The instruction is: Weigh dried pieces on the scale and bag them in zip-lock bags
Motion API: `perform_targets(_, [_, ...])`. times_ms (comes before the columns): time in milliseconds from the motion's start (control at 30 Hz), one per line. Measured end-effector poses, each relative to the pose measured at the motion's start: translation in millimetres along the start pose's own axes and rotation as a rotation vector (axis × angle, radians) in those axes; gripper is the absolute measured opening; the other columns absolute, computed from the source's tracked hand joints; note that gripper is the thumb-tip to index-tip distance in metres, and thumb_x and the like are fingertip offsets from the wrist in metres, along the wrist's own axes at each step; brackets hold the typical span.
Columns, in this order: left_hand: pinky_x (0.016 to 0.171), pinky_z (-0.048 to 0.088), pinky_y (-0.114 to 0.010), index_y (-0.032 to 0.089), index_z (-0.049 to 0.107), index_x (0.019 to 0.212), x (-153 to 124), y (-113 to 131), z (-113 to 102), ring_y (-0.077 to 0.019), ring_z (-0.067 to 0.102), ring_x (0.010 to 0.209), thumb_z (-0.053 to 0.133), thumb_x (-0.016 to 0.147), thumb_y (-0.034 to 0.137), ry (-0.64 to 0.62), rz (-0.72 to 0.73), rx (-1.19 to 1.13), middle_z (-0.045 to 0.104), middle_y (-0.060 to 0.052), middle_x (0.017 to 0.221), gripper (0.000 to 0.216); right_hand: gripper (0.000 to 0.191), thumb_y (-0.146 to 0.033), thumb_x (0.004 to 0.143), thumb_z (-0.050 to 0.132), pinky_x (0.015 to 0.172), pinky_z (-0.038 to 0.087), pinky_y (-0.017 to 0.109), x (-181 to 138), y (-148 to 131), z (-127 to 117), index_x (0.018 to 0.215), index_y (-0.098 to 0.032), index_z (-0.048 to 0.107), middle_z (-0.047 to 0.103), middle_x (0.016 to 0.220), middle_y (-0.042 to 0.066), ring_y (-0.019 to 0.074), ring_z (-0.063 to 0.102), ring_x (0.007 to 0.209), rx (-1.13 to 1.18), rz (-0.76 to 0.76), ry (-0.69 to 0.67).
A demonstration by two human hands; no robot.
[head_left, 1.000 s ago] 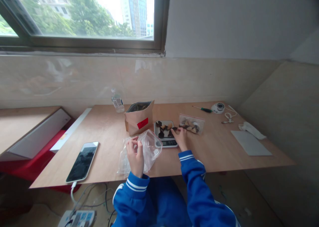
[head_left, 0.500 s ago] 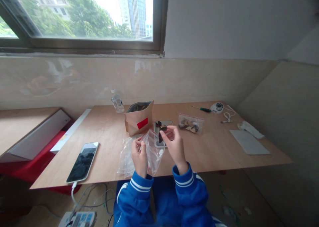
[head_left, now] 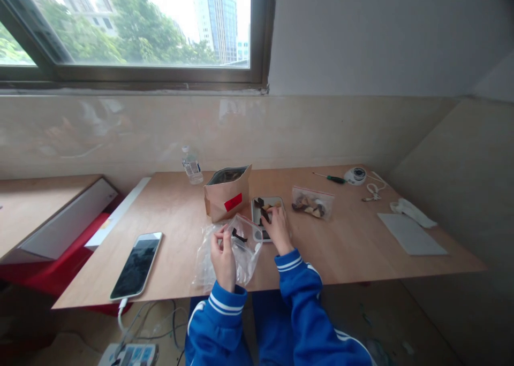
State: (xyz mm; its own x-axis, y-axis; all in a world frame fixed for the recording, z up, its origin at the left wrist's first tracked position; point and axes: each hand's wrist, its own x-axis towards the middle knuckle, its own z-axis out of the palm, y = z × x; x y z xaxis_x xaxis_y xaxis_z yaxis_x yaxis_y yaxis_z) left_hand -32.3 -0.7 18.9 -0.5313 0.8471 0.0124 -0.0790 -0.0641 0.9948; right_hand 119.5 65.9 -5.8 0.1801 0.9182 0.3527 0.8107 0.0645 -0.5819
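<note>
Just behind the work stands an open brown paper pouch with a red label [head_left: 227, 199], close against the left side of a flat white scale with a display [head_left: 277, 199], limiting reach from that side. Right of the scale lies a filled clear zip bag [head_left: 312, 203]. The left hand [head_left: 223, 256] is nearly closed, thumb and fingers pinching the mouth of a limp clear plastic bag [head_left: 244, 261] that has slim dark pieces [head_left: 240, 236] in it. The right hand [head_left: 278, 230], half open and fingers bent, reaches over dark and pale dried pieces [head_left: 259, 204] on the scale; whether it grips one I cannot tell.

The front edge of the wooden table [head_left: 341, 248] runs just under both sleeves. Wood surface shows widely on two sides — leftward up to a black-screened phone on a white cable [head_left: 137, 267], rightward to a flat white sheet [head_left: 412, 235]. A green-handled screwdriver [head_left: 335, 179] and white dome camera [head_left: 355, 176] sit near the back edge, as does a clear plastic bottle [head_left: 192, 167].
</note>
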Motion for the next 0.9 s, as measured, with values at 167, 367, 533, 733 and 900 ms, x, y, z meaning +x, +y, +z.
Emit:
perform_targets(167, [0.093, 0.044, -0.04, 0.019, 0.047, 0.072, -3, 1, 0, -0.0235, 0.057, 0.111, 0.056, 0.08, 0.041, 0.0, 0.006, -0.039, 0.064, -0.009, 0.112, 0.025, 0.008, -0.019, 0.079, 0.051, 0.074, 0.046, 0.036, -7, 1, 0, 0.082, -0.018, 0.058, 0.061, 0.079, 0.008, 0.0239, 0.057, 0.079, 0.122, 0.042, 0.014])
perform_targets(367, [0.095, 0.042, -0.037, 0.02, 0.046, 0.07, -7, 3, 3, -0.0213, 0.059, 0.109, 0.054, 0.082, 0.039, 0.002, 0.046, 0.006, 0.065, -0.007, 0.107, 0.024, 0.016, -0.032, 0.083, 0.054, 0.068, 0.047, 0.029, -3, -34, -56, 0.091, -0.019, 0.059, 0.063, 0.082, 0.004, 0.0165, 0.057, 0.071, 0.49, 0.025, 0.129])
perform_targets(533, [0.095, 0.042, -0.039, 0.02, 0.048, 0.075, -2, 1, 4, -0.0219, 0.057, 0.109, 0.053, 0.082, 0.041, 0.048, 0.004, 0.01, 0.064, -0.008, 0.111, 0.022, 0.015, -0.028, 0.082, 0.058, 0.083, 0.046, 0.032, -1, -56, -87, 0.093, -0.023, 0.066, 0.063, 0.093, 0.004, 0.0188, 0.057, 0.092, 0.41, -0.379, -0.363])
perform_targets(733, [0.096, 0.04, -0.041, 0.021, 0.047, 0.072, 7, 1, -3, -0.0216, 0.059, 0.104, 0.054, 0.08, 0.042, 0.109, 0.028, 0.068, 0.065, -0.005, 0.101, 0.024, 0.027, -0.019, 0.087, 0.045, 0.091, 0.044, 0.035, 28, -19, -41, 0.107, -0.018, 0.063, 0.06, 0.108, 0.009, 0.0204, 0.056, 0.104, 0.25, -0.255, -0.182])
perform_targets(900, [0.092, 0.043, -0.039, 0.02, 0.047, 0.074, 7, -4, -8, -0.0223, 0.057, 0.107, 0.055, 0.08, 0.045, 0.083, -0.018, 0.003, 0.063, -0.007, 0.108, 0.026, 0.041, -0.024, 0.082, 0.058, 0.093, 0.041, 0.038, 44, 10, 9, 0.122, -0.016, 0.055, 0.056, 0.12, 0.015, 0.0274, 0.052, 0.112, -0.133, -0.323, -0.311])
